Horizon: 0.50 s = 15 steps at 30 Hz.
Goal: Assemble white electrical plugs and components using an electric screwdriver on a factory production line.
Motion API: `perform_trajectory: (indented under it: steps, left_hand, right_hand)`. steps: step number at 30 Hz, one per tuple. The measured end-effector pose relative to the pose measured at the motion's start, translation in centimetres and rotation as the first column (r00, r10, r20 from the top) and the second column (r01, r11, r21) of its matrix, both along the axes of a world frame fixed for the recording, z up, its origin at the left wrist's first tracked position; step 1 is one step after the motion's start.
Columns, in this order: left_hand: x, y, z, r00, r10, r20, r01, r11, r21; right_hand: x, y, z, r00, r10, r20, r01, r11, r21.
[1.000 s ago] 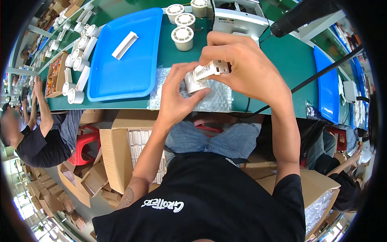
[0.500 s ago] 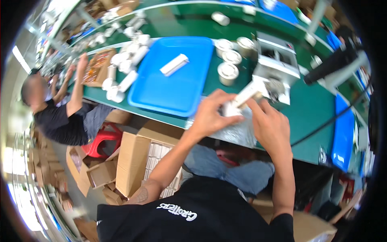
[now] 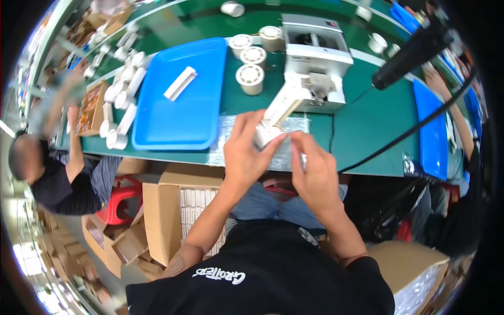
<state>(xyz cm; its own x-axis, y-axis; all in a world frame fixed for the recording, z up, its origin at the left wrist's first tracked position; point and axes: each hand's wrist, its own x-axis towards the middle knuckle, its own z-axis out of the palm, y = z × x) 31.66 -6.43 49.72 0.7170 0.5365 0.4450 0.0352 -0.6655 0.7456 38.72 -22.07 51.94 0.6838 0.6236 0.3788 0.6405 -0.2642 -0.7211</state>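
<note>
My left hand is closed around the lower end of a long white plastic housing, which tilts up and away to the right. Its upper part looks like an open channel, and thin wire-like strands show near its base. Close against that base, the thumb and fingers of my right hand are pinched together; what they hold, if anything, is too small to make out. Under both hands lies a sheet of clear bubble wrap. Just beyond the housing stands a grey and white bench machine.
A blue tray holds a white channel piece. Several round white units stand beside it. A black powered screwdriver hangs at right with its cable. An open carton of white parts sits below; a co-worker sits left.
The view has shifted right, so the bench things appear further left. My right hand has come down from the housing's upper part to its base. My left hand still grips the housing.
</note>
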Motion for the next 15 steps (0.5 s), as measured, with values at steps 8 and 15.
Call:
perform_trajectory:
  steps: [8,15]
  left_hand:
    - [-1.1,0.7,-1.2,0.991,-0.122,-0.048,0.120,0.992,-0.034]
    - [-1.9,1.1,-2.5,0.979,-0.198,-0.040,0.202,0.970,0.133]
  right_hand:
    - [4.5,-1.2,1.6,0.550,0.169,-0.818,-0.390,0.918,-0.073]
    - [10.6,-3.8,5.3,0.693,-0.676,0.251,0.413,0.657,0.630]
